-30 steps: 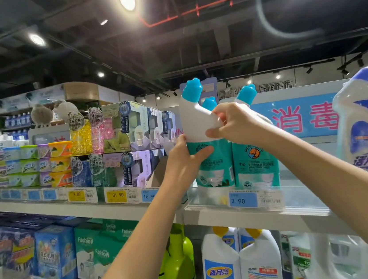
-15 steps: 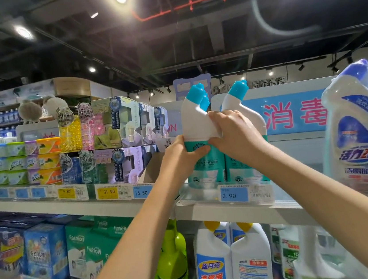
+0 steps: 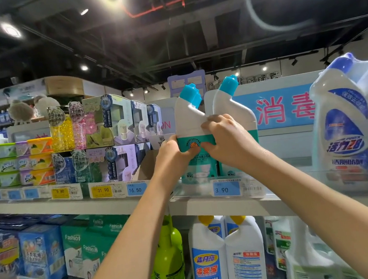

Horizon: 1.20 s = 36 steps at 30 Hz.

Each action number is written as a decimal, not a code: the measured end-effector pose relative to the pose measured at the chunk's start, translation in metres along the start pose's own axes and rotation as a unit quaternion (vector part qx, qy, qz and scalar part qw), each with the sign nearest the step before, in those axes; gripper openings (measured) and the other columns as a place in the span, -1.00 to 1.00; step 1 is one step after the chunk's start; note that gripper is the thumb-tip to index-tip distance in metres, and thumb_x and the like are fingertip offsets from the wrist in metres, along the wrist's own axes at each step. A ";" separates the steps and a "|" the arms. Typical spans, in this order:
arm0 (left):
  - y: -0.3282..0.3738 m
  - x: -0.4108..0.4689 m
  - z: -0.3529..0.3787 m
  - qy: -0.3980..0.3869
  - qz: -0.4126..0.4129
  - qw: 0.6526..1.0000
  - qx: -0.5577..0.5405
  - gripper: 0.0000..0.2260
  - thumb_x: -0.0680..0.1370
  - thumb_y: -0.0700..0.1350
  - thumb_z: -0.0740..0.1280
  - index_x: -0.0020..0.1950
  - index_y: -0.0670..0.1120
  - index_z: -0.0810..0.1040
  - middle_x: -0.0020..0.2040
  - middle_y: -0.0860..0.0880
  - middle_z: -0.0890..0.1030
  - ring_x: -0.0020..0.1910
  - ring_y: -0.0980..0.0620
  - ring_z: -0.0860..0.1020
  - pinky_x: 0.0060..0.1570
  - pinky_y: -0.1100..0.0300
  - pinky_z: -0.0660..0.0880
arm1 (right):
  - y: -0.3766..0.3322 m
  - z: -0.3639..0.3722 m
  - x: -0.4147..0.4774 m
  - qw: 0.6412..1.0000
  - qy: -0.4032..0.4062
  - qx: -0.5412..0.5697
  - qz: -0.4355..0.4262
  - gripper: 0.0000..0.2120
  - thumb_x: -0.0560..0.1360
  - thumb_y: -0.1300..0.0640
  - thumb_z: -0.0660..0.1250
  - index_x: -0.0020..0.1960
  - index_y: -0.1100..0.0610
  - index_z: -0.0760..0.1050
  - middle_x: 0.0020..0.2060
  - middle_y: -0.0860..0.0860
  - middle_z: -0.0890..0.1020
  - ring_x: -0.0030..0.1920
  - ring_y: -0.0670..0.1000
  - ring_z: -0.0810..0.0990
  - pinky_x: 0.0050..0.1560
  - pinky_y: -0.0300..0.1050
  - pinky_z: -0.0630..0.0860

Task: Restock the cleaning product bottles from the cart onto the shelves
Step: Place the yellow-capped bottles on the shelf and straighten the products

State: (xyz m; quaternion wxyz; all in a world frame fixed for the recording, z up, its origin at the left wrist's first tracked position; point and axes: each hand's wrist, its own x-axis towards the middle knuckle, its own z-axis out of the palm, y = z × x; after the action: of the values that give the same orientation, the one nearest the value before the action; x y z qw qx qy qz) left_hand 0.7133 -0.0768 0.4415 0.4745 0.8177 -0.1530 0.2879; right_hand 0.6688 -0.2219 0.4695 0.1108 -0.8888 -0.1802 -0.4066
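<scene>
A white bottle with a teal cap and teal label (image 3: 189, 124) stands on the upper shelf (image 3: 209, 205), above the 3.90 price tag. Both hands are on it. My left hand (image 3: 173, 155) grips its left side at the label, thumb across the front. My right hand (image 3: 224, 139) grips its right side, fingers curled over the shoulder and label. A second matching bottle (image 3: 234, 105) stands just right of it, partly hidden by my right hand. Another teal cap shows behind the first bottle. The cart is out of view.
Large white bottles with blue labels (image 3: 344, 133) crowd the shelf at the right. Air freshener boxes (image 3: 113, 134) and small tubs (image 3: 19, 164) fill the shelf to the left. Below stand white yellow-capped bottles (image 3: 207, 259), a green bottle (image 3: 170, 261) and boxes.
The teal-capped bottle has come down from a raised position to stand on the shelf. Both hands stayed on it and slid lower, onto the label band.
</scene>
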 end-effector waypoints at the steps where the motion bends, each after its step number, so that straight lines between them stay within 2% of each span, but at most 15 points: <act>1: -0.001 -0.001 0.000 -0.003 0.003 1.000 -0.002 -0.70 0.49 -0.02 0.42 0.18 -0.01 0.46 0.06 0.01 0.60 -0.03 0.09 0.58 -0.06 0.15 0.57 | 0.001 0.000 -0.003 1.000 0.003 0.005 -0.003 -0.58 0.52 0.10 0.33 0.33 0.20 0.42 0.30 0.10 0.44 0.28 0.10 0.37 0.28 -0.01 0.39; 3: -0.002 -0.004 0.000 -0.009 0.011 1.000 -0.006 -0.72 0.52 -0.07 0.39 0.20 -0.06 0.47 0.09 -0.01 0.60 0.00 0.06 0.58 -0.05 0.15 0.58 | 0.002 0.001 -0.011 1.000 0.012 0.004 -0.013 -0.59 0.53 0.11 0.31 0.35 0.20 0.41 0.30 0.08 0.46 0.29 0.10 0.36 0.29 0.01 0.39; 7: -0.005 -0.018 0.002 -0.011 0.033 0.999 -0.002 -0.74 0.55 -0.10 0.34 0.23 -0.08 0.46 0.13 -0.02 0.58 0.07 0.03 0.57 -0.10 0.31 0.52 | 0.005 0.005 -0.032 1.000 0.008 0.009 -0.028 -0.61 0.53 0.13 0.31 0.33 0.20 0.44 0.30 0.08 0.47 0.29 0.11 0.38 0.30 0.02 0.39; 12: -0.010 -0.045 0.001 0.015 0.034 0.994 0.102 -0.59 0.55 -0.06 0.34 0.37 -0.13 0.42 0.30 -0.07 0.49 0.23 -0.01 0.49 0.23 0.07 0.46 | 0.009 0.008 -0.074 0.995 0.049 0.083 -0.006 -0.63 0.52 0.15 0.34 0.30 0.21 0.49 0.30 0.07 0.50 0.33 0.09 0.40 0.29 -0.03 0.38; 13: -0.012 -0.055 0.001 0.030 0.046 0.992 0.114 -0.60 0.55 -0.07 0.34 0.36 -0.13 0.42 0.30 -0.08 0.48 0.25 -0.01 0.47 0.26 0.09 0.43 | 0.008 0.010 -0.088 0.994 0.052 0.094 -0.004 -0.66 0.52 0.15 0.34 0.27 0.21 0.51 0.27 0.07 0.53 0.29 0.08 0.43 0.24 -0.08 0.41; 16: -0.022 -0.102 0.008 0.098 0.102 0.984 0.110 -0.71 0.54 -0.13 0.34 0.26 -0.14 0.50 0.19 -0.04 0.49 0.18 0.06 0.44 0.17 0.32 0.32 | 0.007 0.020 -0.137 0.985 0.072 0.154 0.008 -0.78 0.49 0.14 0.35 0.10 0.19 0.60 0.05 0.01 0.62 0.06 -0.06 0.53 0.06 -0.37 0.37; 17: -0.027 -0.120 0.013 0.111 0.111 0.983 0.096 -0.75 0.54 -0.15 0.34 0.21 -0.14 0.52 0.14 0.00 0.50 0.12 0.10 0.43 0.13 0.36 0.30 | 0.007 0.024 -0.154 0.983 0.061 0.171 0.023 -0.83 0.49 0.16 0.36 0.05 0.17 0.62 -0.03 -0.03 0.62 -0.01 -0.11 0.53 0.01 -0.41 0.36; 19: -0.042 -0.154 0.028 0.094 0.101 0.988 0.068 -0.84 0.54 -0.18 0.34 0.12 -0.09 0.55 0.06 0.06 0.50 0.04 0.16 0.44 0.06 0.42 0.32 | 0.010 0.038 -0.182 0.980 0.009 0.188 0.063 -0.88 0.51 0.18 0.35 0.01 0.14 0.63 -0.12 -0.11 0.58 -0.16 -0.18 0.51 -0.09 -0.41 0.38; 21: -0.061 -0.179 0.048 0.045 0.051 0.997 0.040 -0.84 0.53 -0.22 0.34 0.08 -0.04 0.55 0.04 0.07 0.50 -0.02 0.21 0.46 -0.02 0.54 0.32 | 0.017 0.058 -0.202 0.971 -0.034 0.202 0.122 -0.86 0.51 0.21 0.34 0.05 0.16 0.62 -0.13 -0.08 0.56 -0.22 -0.19 0.49 -0.10 -0.37 0.45; 23: -0.081 -0.192 0.067 -0.003 0.000 1.000 0.023 -0.79 0.52 -0.26 0.34 0.14 -0.07 0.53 0.10 0.01 0.50 -0.05 0.24 0.45 -0.08 0.62 0.28 | 0.028 0.080 -0.211 0.958 -0.044 0.210 0.191 -0.77 0.51 0.20 0.35 0.16 0.19 0.57 -0.05 0.02 0.59 -0.17 -0.08 0.55 -0.02 -0.16 0.54; 25: -0.097 -0.196 0.079 -0.021 -0.020 0.998 0.050 -0.71 0.52 -0.24 0.34 0.24 -0.10 0.49 0.19 -0.04 0.47 0.06 0.17 0.46 0.01 0.54 0.28 | 0.039 0.098 -0.210 0.953 -0.045 0.201 0.224 -0.70 0.51 0.13 0.33 0.22 0.14 0.50 0.06 0.04 0.57 -0.01 0.03 0.58 0.05 0.01 0.55; 27: -0.111 -0.195 0.087 -0.024 -0.013 0.997 0.069 -0.65 0.53 -0.18 0.33 0.31 -0.07 0.43 0.26 -0.01 0.40 0.20 0.08 0.45 0.15 0.35 0.37 | 0.046 0.108 -0.201 0.953 -0.046 0.188 0.234 -0.66 0.49 0.10 0.31 0.25 0.10 0.43 0.11 0.02 0.54 0.11 0.03 0.53 0.14 0.04 0.51; 30: -0.122 -0.192 0.094 -0.008 -0.010 0.996 0.085 -0.48 0.49 -0.08 0.40 0.39 -0.05 0.29 0.32 0.08 0.26 0.28 0.01 0.42 0.20 0.08 0.50 | 0.050 0.114 -0.183 0.933 -0.048 0.247 0.257 -0.64 0.49 0.11 0.34 0.26 0.09 0.41 0.07 -0.01 0.55 0.04 -0.01 0.54 0.12 -0.02 0.52; 33: -0.124 -0.185 0.103 0.019 -0.017 0.990 0.142 -0.22 0.36 0.03 0.52 0.44 -0.11 0.19 0.37 -0.02 0.24 0.30 -0.07 0.39 0.18 0.02 0.51 | 0.055 0.118 -0.171 0.923 -0.080 0.262 0.271 -0.62 0.49 0.07 0.37 0.28 0.09 0.40 0.02 -0.03 0.54 -0.02 -0.05 0.53 -0.02 -0.16 0.49; 36: -0.126 -0.177 0.113 0.027 -0.069 0.986 0.148 -0.04 0.26 0.05 0.59 0.47 -0.15 0.10 0.37 -0.12 0.26 0.33 -0.11 0.36 0.20 -0.01 0.49 | 0.061 0.121 -0.169 0.910 -0.097 0.281 0.290 -0.59 0.47 0.04 0.40 0.27 0.09 0.39 -0.01 -0.03 0.54 -0.07 -0.05 0.54 -0.18 -0.26 0.45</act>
State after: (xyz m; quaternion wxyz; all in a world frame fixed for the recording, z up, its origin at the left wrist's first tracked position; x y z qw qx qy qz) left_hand 0.6764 -0.1149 0.2021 0.3710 0.8794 -0.0393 0.2958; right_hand 0.6743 -0.2748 0.2595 0.4508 -0.8691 -0.0316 -0.2011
